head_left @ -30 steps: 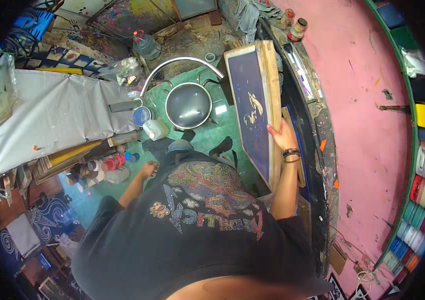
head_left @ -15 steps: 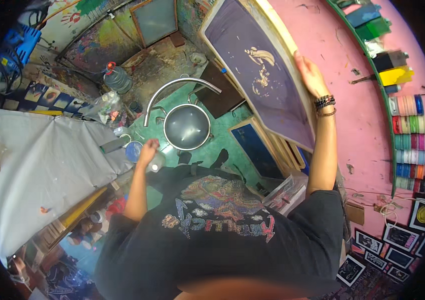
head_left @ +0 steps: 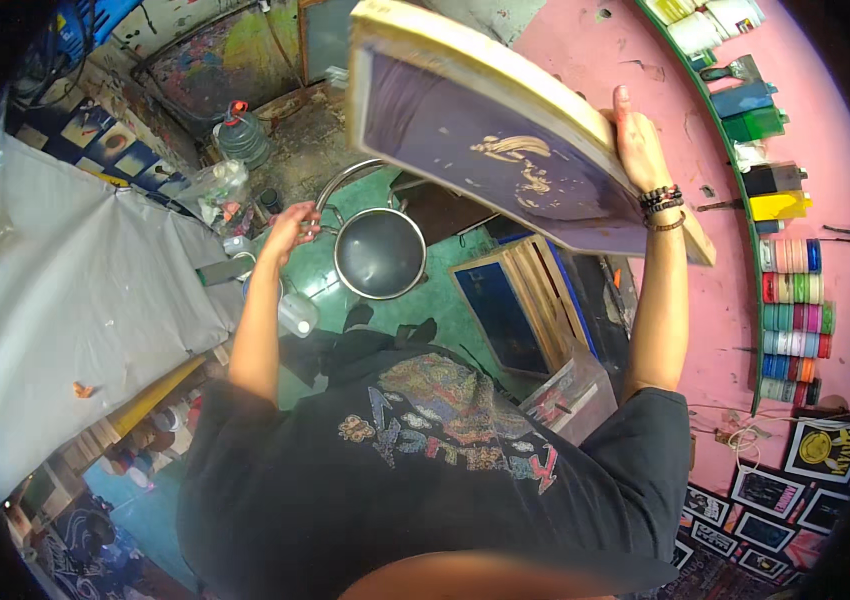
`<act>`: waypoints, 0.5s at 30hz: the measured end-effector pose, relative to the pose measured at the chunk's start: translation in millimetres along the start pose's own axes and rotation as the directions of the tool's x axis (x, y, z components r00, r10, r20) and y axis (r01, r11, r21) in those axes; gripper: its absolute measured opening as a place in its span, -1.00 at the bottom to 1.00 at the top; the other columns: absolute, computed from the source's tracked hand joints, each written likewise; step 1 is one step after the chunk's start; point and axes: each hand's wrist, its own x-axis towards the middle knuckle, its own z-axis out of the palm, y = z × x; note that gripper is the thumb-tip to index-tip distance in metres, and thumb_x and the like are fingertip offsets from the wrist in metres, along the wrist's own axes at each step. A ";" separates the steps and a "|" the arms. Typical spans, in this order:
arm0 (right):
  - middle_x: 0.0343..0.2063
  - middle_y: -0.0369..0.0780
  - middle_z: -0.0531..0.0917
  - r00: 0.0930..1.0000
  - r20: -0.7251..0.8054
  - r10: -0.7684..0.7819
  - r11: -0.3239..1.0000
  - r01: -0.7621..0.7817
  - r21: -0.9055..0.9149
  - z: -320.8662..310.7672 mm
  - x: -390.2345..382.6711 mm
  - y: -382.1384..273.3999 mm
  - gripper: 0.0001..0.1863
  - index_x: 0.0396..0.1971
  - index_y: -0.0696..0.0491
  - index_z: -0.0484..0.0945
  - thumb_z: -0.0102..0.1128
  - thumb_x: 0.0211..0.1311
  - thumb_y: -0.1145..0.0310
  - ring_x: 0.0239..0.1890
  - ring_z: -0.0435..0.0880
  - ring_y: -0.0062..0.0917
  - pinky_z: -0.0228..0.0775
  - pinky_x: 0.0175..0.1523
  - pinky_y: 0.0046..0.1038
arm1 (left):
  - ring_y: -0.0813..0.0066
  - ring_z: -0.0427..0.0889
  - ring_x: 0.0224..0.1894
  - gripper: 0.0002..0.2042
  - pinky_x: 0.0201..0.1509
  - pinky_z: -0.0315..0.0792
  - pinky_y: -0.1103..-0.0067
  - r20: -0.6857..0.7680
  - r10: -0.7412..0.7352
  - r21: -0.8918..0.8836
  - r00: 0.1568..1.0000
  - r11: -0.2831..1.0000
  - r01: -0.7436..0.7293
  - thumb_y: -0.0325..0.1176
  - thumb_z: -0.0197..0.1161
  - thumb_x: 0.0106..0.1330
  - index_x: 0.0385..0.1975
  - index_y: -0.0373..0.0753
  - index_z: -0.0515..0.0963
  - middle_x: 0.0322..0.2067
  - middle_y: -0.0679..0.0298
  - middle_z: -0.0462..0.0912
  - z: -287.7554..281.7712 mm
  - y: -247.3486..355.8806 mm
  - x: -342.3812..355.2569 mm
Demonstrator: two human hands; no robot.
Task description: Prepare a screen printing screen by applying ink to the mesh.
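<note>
My right hand (head_left: 642,150) grips the wooden edge of a large screen-printing frame (head_left: 535,65), thumb up, its other fingers partly hidden. The frame is tilted, with purple mesh and a pale design facing me. Dark bead bracelets circle that wrist. My left hand (head_left: 291,232) is held out with fingers loosely apart beside the curved metal backrest (head_left: 337,183) of a stool; I cannot tell whether it touches the tube. The stool's round dark seat (head_left: 380,253) lies to the right of that hand.
More frames (head_left: 513,315) lean below the held one. A grey sheet (head_left: 95,290) covers a surface at left; a large water bottle (head_left: 242,137) stands beyond it. Ribbon spools (head_left: 792,287) and coloured samples (head_left: 753,122) line the pink wall at right. A pale jug (head_left: 297,314) sits on the green floor.
The frame has been raised and turned to a flatter slant, its lower end swinging right. My left hand has moved up to the stool's backrest, its fingers spreading.
</note>
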 end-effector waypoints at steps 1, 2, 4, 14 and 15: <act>-0.52 0.12 0.59 0.997 0.075 -0.035 0.999 0.032 0.041 6.0 3.1 -5.6 -0.04 -0.35 0.23 0.68 -0.53 0.45 -0.37 -0.36 0.59 -0.07 0.39 -0.08 -0.21 | 0.34 0.65 -0.04 -0.57 0.01 0.55 0.38 0.029 -0.021 -0.108 0.999 0.994 0.024 -0.06 -0.03 0.55 0.27 -0.16 0.37 0.08 0.18 0.60 -8.5 -3.6 1.4; -0.52 0.09 0.60 0.986 0.151 -0.075 0.994 0.063 0.085 12.3 6.1 -12.2 -0.04 -0.36 0.23 0.68 -0.53 0.45 -0.37 -0.37 0.59 -0.12 0.39 -0.07 -0.24 | 0.34 0.65 -0.04 -0.57 0.01 0.55 0.38 0.018 -0.021 -0.119 1.000 0.993 0.023 -0.06 -0.03 0.55 0.27 -0.16 0.37 0.08 0.18 0.60 -17.7 -7.7 1.6; -0.50 0.02 0.64 0.967 0.206 -0.148 0.980 0.115 0.163 26.9 9.2 -40.8 -0.01 -0.37 0.22 0.68 -0.58 0.44 -0.38 -0.34 0.60 -0.22 0.39 -0.05 -0.31 | 0.24 0.62 0.04 -0.47 0.03 0.55 0.30 0.071 -0.191 -0.431 0.979 0.879 0.203 0.05 -0.03 0.53 0.31 -0.18 0.32 0.15 0.11 0.56 -41.2 -29.2 1.0; -0.46 -0.18 0.62 0.865 0.381 -0.327 0.922 0.202 0.331 108.0 56.9 -84.0 0.01 -0.37 0.16 0.64 -0.66 0.39 -0.44 -0.30 0.54 -0.45 0.34 -0.05 -0.38 | 0.07 0.71 -0.10 -0.04 -0.06 0.65 0.23 0.512 -0.086 -0.632 0.855 0.636 0.443 0.50 -0.21 0.31 0.39 -0.32 0.20 0.14 -0.09 0.55 -73.6 -99.2 -115.9; -0.50 -0.19 0.59 0.871 0.348 -0.346 0.903 0.207 0.377 114.4 60.6 -83.9 0.00 -0.37 0.15 0.65 -0.66 0.40 -0.43 -0.33 0.51 -0.44 0.33 -0.08 -0.37 | 0.08 0.71 -0.11 0.00 -0.07 0.65 0.23 0.466 -0.237 -0.531 0.853 0.696 0.483 0.54 -0.20 0.27 0.40 -0.31 0.18 0.13 -0.08 0.56 -77.7 -107.0 -119.5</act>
